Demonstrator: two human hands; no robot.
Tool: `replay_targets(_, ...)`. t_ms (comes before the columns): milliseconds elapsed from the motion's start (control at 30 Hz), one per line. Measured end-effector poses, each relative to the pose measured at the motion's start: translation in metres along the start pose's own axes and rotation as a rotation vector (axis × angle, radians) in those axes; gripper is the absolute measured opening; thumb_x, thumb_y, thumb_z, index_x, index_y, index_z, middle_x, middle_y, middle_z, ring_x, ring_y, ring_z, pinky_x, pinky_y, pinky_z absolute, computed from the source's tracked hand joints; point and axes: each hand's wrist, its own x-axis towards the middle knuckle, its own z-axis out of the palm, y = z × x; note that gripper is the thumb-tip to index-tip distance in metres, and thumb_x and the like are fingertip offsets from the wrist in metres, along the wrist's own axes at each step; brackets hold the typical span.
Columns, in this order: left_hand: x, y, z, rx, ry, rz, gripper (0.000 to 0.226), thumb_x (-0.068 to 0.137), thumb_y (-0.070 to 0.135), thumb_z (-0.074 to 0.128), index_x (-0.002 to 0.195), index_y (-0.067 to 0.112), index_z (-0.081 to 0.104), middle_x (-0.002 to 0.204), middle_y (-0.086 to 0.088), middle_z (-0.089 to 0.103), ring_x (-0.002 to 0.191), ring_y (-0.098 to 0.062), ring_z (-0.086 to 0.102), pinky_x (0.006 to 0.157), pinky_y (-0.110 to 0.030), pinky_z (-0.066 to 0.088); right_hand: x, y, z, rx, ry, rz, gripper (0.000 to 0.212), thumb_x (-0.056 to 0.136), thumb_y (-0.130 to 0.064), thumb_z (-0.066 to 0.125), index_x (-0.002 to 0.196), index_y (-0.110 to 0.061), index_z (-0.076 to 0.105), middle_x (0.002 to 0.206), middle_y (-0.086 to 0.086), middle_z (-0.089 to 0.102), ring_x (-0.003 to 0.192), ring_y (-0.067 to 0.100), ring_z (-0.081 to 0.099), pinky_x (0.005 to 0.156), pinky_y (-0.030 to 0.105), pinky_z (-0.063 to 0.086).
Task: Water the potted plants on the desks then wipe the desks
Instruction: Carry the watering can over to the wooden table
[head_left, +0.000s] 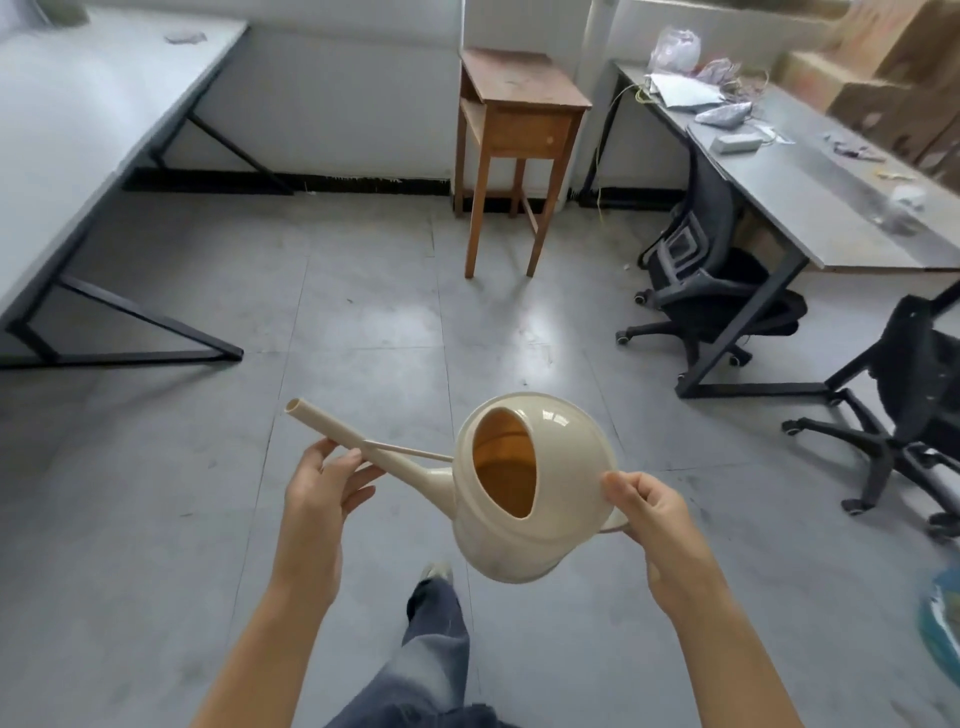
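Note:
I hold a cream plastic watering can (550, 519) in front of me above the grey floor. My right hand (649, 514) grips its handle at the back right. My left hand (324, 483) holds the long spout from below, near its middle, with the spout's open end pointing up and to the left. Through the can's wide opening I see its orange-lit inside. A white desk (67, 124) runs along the left and a grey desk (810, 171) stands at the right. No potted plant shows in this view.
A small wooden side table (519, 130) stands against the far wall between the desks. Two black office chairs (717, 280) (914, 395) sit by the grey desk, which carries bags, papers and cardboard boxes (883, 78). My leg and shoe (436, 613) are below the can.

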Motion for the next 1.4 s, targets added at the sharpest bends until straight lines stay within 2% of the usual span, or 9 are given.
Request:
replay_targets(233,0.154,0.025,0.053,-0.006,-0.069,-0.021,0.053,0.080,0.028,0.049,0.128,0.005,0.046,0.100,-0.003,0.066,0.100,-0.023,0.064,0.082,-0.032,0.046,0.125,-0.057,0.017,0.027,0.065,0.003,0.067,0.036,-0.057,0.069,0.080,-0.007,0.058,0.079,-0.001,0.065,0.074,0.012,0.060,0.072,0.025,0.043)
replay_targets(400,0.244,0.044,0.094,0.001,-0.117,-0.071,0.046,0.075,0.031,0.046,0.117,0.012,0.053,0.094,0.003,0.066,0.099,-0.021,0.063,0.080,-0.032,0.044,0.209,-0.089,0.025,0.064,0.096,0.032,0.037,0.072,-0.036,0.072,0.087,-0.006,0.058,0.076,-0.003,0.061,0.074,0.009,0.055,0.064,0.019,0.040)
replay_targets(500,0.295,0.050,0.118,0.005,-0.108,-0.071,0.042,0.076,0.032,0.046,0.114,0.017,0.055,0.093,0.003,0.066,0.100,-0.022,0.062,0.082,-0.032,0.045,0.263,-0.105,0.025,0.047,0.087,0.044,0.051,0.061,-0.048,0.074,0.087,-0.007,0.058,0.075,-0.004,0.061,0.074,0.008,0.056,0.067,0.020,0.039)
replay_targets(667,0.379,0.058,0.167,0.007,-0.090,-0.052,0.045,0.075,0.033,0.046,0.117,0.018,0.055,0.098,0.002,0.065,0.103,-0.023,0.061,0.083,-0.033,0.045,0.363,-0.135,0.016,0.044,0.076,0.045,0.034,0.075,-0.037,0.065,0.086,-0.006,0.057,0.072,-0.003,0.057,0.071,0.007,0.051,0.064,0.020,0.037)
replay_targets(833,0.466,0.068,0.224,0.016,-0.066,-0.025,0.042,0.074,0.033,0.046,0.112,0.016,0.055,0.099,0.000,0.064,0.106,-0.026,0.060,0.084,-0.034,0.045,0.469,-0.180,-0.002,0.047,-0.001,0.026,0.054,0.058,-0.048,0.073,0.086,-0.006,0.056,0.078,-0.002,0.060,0.077,0.008,0.055,0.065,0.020,0.037)
replay_targets(933,0.517,0.076,0.259,0.011,-0.068,0.006,0.057,0.073,0.032,0.046,0.124,0.009,0.050,0.100,-0.001,0.065,0.106,-0.025,0.061,0.085,-0.034,0.046,0.533,-0.208,-0.015,0.049,-0.014,0.001,0.050,0.056,-0.047,0.064,0.085,-0.007,0.057,0.079,-0.002,0.061,0.080,0.008,0.056,0.066,0.022,0.038)
replay_targets(1133,0.605,0.082,0.316,0.015,-0.058,-0.004,0.067,0.072,0.033,0.046,0.132,0.004,0.042,0.108,-0.005,0.063,0.107,-0.026,0.060,0.086,-0.035,0.045,0.643,-0.259,-0.031,0.036,-0.024,0.002,0.048,0.061,-0.049,0.074,0.081,-0.009,0.056,0.082,0.000,0.057,0.077,0.006,0.052,0.063,0.019,0.035)
replay_targets(1333,0.704,0.081,0.354,0.023,-0.056,-0.039,0.057,0.076,0.031,0.048,0.126,0.005,0.048,0.110,-0.010,0.065,0.106,-0.026,0.062,0.085,-0.035,0.046,0.750,-0.285,-0.036,-0.003,0.001,0.001,0.059,0.059,-0.052,0.075,0.089,-0.003,0.061,0.089,0.007,0.058,0.081,0.010,0.053,0.066,0.020,0.038)
replay_targets(1400,0.743,0.082,0.367,0.037,-0.035,-0.054,0.041,0.088,0.024,0.047,0.123,0.003,0.050,0.109,-0.011,0.066,0.105,-0.026,0.063,0.084,-0.035,0.046,0.781,-0.295,-0.035,-0.007,0.014,0.014,0.050,0.065,-0.045,0.073,0.091,-0.004,0.061,0.092,0.006,0.062,0.085,0.011,0.055,0.067,0.021,0.037)
